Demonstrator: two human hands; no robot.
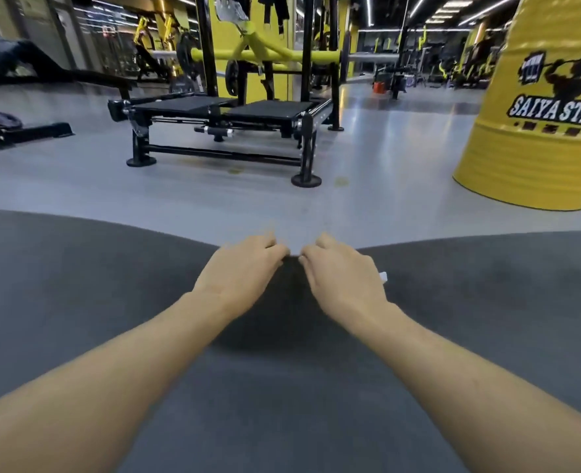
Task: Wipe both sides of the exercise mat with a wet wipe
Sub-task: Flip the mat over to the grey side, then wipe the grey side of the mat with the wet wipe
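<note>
From my remote seat, the exercise mat [289, 387] fills the near half of the view: a dark grey sheet lying flat on the floor and running out of frame to the left, the right and the near side. Its far edge crosses the middle of the picture, and both hands meet there, close together but not touching. The left hand [244, 268] lies palm down, its fingers curled over that far edge and gripping it. The right hand [343, 278] does the same just to the right, fingers hooked tight on the edge. The fingertips of both are blurred, so I cannot tell how far under the mat they reach. A small white corner of the wet wipe [383, 276] pokes out from under the outer side of the right hand, lying against the mat's top. The mat looks darker in the patch just near the hands. Both bare forearms stretch in from the near corners.

Beyond the mat's edge the pale grey floor [367, 165] spreads away. A black platform machine [220, 114] stands far centre on round feet, with a yellow bar [265, 56] across the uprights above it. At far right stands a big yellow barrel [538, 114] lettered SAIYA STAR. At far left sits a black bench [26, 73], partly cut off
</note>
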